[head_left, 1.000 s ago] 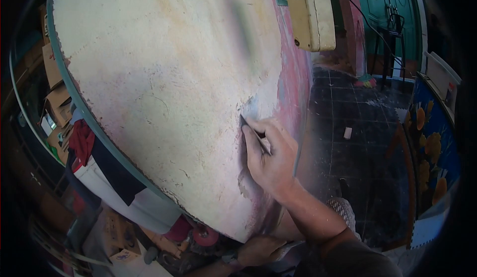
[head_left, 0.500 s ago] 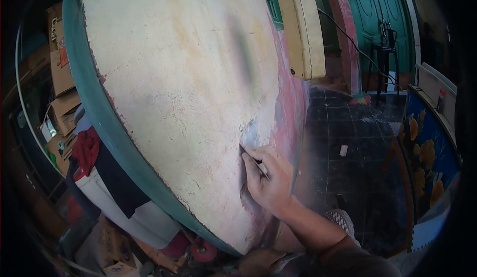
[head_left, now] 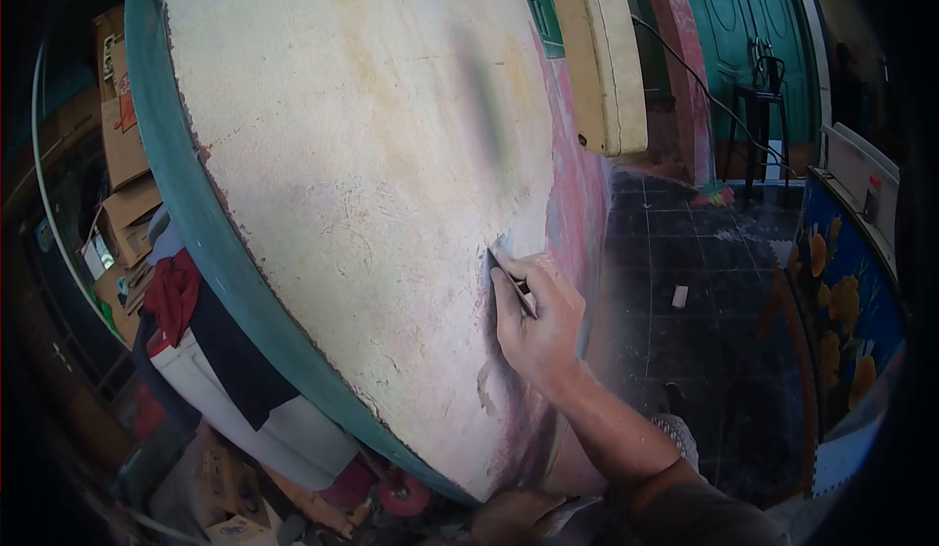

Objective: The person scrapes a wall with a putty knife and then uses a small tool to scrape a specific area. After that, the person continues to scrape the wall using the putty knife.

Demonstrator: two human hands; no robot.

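My right hand [head_left: 543, 316] is closed round a scraper [head_left: 526, 298], a thin, flat, dark tool pinched between thumb and fingers. Its tip touches the cream wall [head_left: 342, 135] beside a patch where the paint has come off. Pink and bluish older paint shows along the wall's right edge. Below the hand is a small ragged flake mark [head_left: 486, 389] in the surface. Most of the scraper's handle is hidden in my palm. My left hand is out of view.
A green border [head_left: 210, 223] edges the wall at left, with clothes [head_left: 174, 296] and cardboard boxes [head_left: 125, 145] beyond. A cream box [head_left: 602, 62] with a cable juts out above right. A white block [head_left: 680, 296] lies on the dark tiled floor [head_left: 646, 243].
My right hand has moved up and slightly right along the wall with the scraper. More of the flaked surface below it is now exposed.
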